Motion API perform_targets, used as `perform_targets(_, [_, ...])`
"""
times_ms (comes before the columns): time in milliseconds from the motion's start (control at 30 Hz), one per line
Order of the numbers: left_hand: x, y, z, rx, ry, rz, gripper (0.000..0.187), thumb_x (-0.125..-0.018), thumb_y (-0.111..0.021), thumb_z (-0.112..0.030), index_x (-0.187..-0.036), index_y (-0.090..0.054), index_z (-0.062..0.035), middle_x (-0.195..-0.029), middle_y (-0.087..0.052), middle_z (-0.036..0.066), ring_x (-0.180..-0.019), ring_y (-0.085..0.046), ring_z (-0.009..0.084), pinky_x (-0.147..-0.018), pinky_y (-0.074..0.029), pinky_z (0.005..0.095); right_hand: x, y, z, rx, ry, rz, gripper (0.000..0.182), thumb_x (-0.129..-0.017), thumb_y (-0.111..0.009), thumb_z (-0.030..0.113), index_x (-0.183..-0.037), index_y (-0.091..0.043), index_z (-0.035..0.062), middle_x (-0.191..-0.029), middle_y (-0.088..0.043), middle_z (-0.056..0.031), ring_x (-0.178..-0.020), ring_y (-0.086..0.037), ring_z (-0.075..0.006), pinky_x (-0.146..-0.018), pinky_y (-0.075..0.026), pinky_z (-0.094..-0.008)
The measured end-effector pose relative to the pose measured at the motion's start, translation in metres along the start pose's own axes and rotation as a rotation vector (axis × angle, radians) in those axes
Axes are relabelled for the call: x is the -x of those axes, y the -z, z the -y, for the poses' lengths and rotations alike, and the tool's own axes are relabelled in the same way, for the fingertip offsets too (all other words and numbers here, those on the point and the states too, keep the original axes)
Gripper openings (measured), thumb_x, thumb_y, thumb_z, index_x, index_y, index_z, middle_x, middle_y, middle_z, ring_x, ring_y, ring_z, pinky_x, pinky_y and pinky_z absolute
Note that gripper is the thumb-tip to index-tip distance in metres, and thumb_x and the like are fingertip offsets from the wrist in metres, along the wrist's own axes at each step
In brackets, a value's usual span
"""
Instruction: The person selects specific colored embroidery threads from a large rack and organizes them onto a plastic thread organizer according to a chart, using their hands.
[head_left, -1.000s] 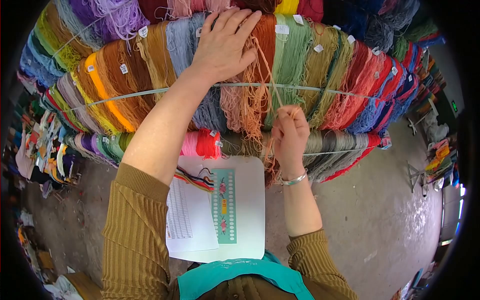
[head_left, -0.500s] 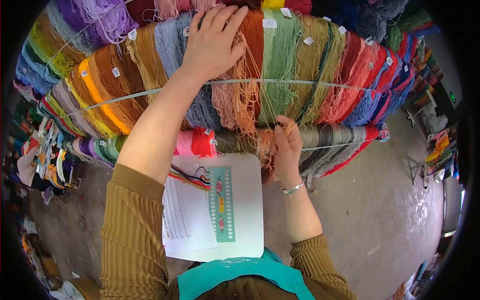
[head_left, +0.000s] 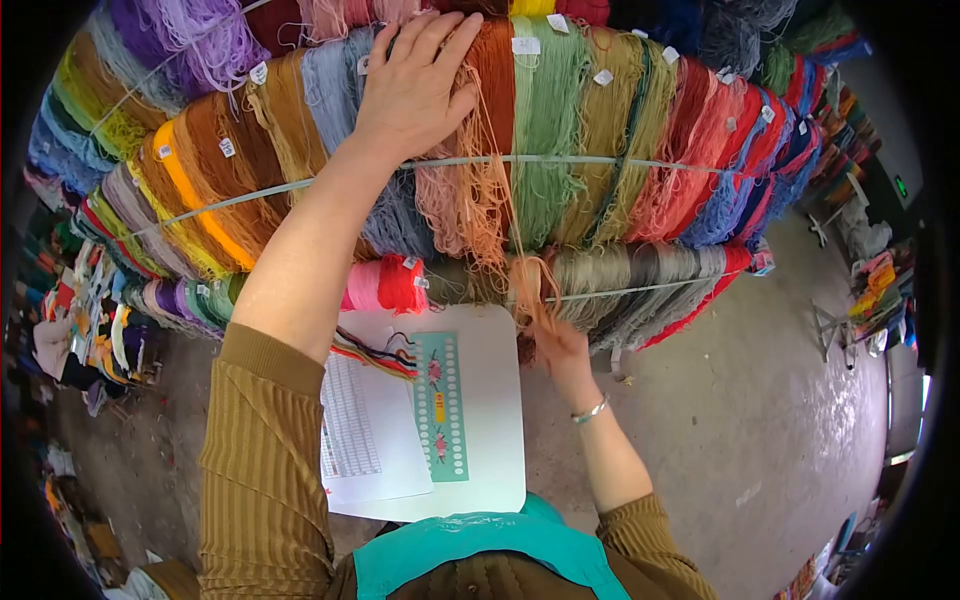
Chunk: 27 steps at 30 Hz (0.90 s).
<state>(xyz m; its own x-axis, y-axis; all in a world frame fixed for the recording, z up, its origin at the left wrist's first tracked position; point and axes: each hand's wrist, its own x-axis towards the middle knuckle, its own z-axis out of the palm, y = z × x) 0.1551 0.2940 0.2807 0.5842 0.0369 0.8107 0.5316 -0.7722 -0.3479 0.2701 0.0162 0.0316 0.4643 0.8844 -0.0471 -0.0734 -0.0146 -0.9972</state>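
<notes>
On the yarn rack, top row, left hand [head_left: 415, 85] lies flat, fingers spread, pressing the orange-peach skein [head_left: 478, 170] just beside the rust one; nothing gripped. Right hand [head_left: 553, 345] has dropped vs. half a sec ago — was up at the lower rail, now below it, fingers pinched on a few peach strands [head_left: 522, 215] running taut up to that skein. Left hand hasn't budged. White tags [head_left: 526, 45] on skeins: writing too small to read. Board [head_left: 495, 400] on lap w/ printed sheet [head_left: 365, 430] & teal thread card [head_left: 442, 405], text illegible.
</notes>
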Motion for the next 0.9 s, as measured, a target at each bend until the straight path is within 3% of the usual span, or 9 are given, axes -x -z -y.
perform_targets(233, [-0.002,0.001,-0.002,0.009,0.001,-0.018,0.066,-0.089,-0.059,-0.032,-0.15,-0.039,-0.0183,-0.146,-0.044,0.006,-0.14,-0.035,0.0266,-0.117,-0.022,0.0508,0.294,0.199,-0.309,0.921,-0.819,-0.203,0.034,-0.092,-0.059,0.027,-0.091,-0.072,-0.0044,-0.084,-0.069,-0.0278,-0.08,-0.07,-0.0411,-0.065,-0.052,-0.0483])
perform_targets(467, [-0.013,0.025,-0.008,0.148,0.088,0.152,0.069,-0.085,-0.056,-0.028,-0.147,-0.038,-0.0034,-0.143,-0.044,0.019,-0.138,-0.035,0.0352,-0.118,-0.019,0.05,0.505,0.284,-0.389,0.415,-1.089,-0.432,0.022,-0.088,-0.061,0.02,-0.095,-0.071,0.0021,-0.079,-0.067,-0.0137,-0.07,-0.063,-0.0205,-0.054,-0.047,-0.0403])
perform_targets(500, [-0.015,0.027,-0.01,0.172,0.129,0.214,0.071,-0.085,-0.056,-0.029,-0.149,-0.037,-0.0041,-0.144,-0.042,0.019,-0.139,-0.033,0.0353,-0.119,-0.017,0.0502,0.52,0.285,-0.388,0.305,-1.116,-0.493,0.021,-0.088,-0.061,0.02,-0.096,-0.07,0.0031,-0.08,-0.066,-0.0119,-0.069,-0.061,-0.0181,-0.053,-0.046,-0.0393])
perform_targets(533, [-0.024,0.005,-0.018,0.495,-0.188,-0.547,0.05,-0.09,-0.057,-0.023,-0.135,-0.053,-0.0021,-0.125,-0.057,0.017,-0.123,-0.051,0.0287,-0.109,-0.036,0.0441,0.461,0.282,-0.345,0.957,-1.042,0.059,0.026,-0.087,-0.06,0.021,-0.103,-0.067,0.001,-0.089,-0.069,-0.0157,-0.08,-0.065,-0.0234,-0.062,-0.049,-0.0424])
perform_targets(600, [0.012,0.032,-0.038,-0.023,0.034,0.063,0.061,-0.089,-0.06,-0.028,-0.147,-0.044,-0.0163,-0.148,-0.044,0.006,-0.141,-0.034,0.0272,-0.116,-0.023,0.0519,0.387,0.276,-0.354,1.421,-0.358,0.411,0.036,-0.086,-0.061,0.029,-0.1,-0.066,-0.0034,-0.104,-0.067,-0.0261,-0.101,-0.063,-0.0429,-0.083,-0.049,-0.0513])
perform_targets(633, [0.023,0.036,-0.057,0.085,-0.01,0.008,0.054,-0.089,-0.06,-0.024,-0.141,-0.051,-0.0138,-0.145,-0.048,0.009,-0.137,-0.039,0.0294,-0.113,-0.028,0.0513,0.33,0.246,-0.348,1.066,-0.352,-0.211,0.036,-0.09,-0.057,0.03,-0.078,-0.067,-0.003,-0.084,-0.066,-0.028,-0.073,-0.065,-0.0409,-0.065,-0.046,-0.0532])
perform_targets(767, [0.095,0.04,-0.142,0.961,0.091,0.463,0.033,-0.088,-0.063,-0.014,-0.119,-0.064,-0.0039,-0.125,-0.063,0.014,-0.107,-0.063,0.034,-0.089,-0.052,0.0374,0.159,0.142,-0.134,0.763,-0.206,-0.037,0.044,-0.094,-0.057,0.033,-0.073,-0.055,-0.0061,-0.061,-0.048,-0.0242,-0.053,-0.044,-0.023,-0.055,-0.041,-0.0427])
perform_targets(800, [0.114,0.039,-0.164,1.09,0.05,0.501,0.034,-0.088,-0.064,-0.014,-0.12,-0.064,-0.0045,-0.126,-0.061,0.014,-0.104,-0.064,0.0311,-0.086,-0.053,0.0365,0.136,0.127,-0.094,0.742,-0.17,0.072,0.029,-0.094,-0.055,0.026,-0.088,-0.065,-0.0006,-0.09,-0.066,-0.0221,-0.081,-0.061,-0.0426,-0.072,-0.048,-0.0447])
perform_targets(900, [0.146,0.059,-0.216,1.551,0.205,0.819,0.038,-0.088,-0.065,-0.013,-0.126,-0.063,-0.0058,-0.131,-0.057,0.013,-0.096,-0.066,0.0223,-0.08,-0.054,0.0334,0.104,0.09,0.01,0.471,-0.127,0.194,0.021,-0.096,-0.058,0.019,-0.094,-0.066,-0.0008,-0.083,-0.066,-0.0094,-0.075,-0.06,-0.0166,-0.07,-0.048,-0.0304])
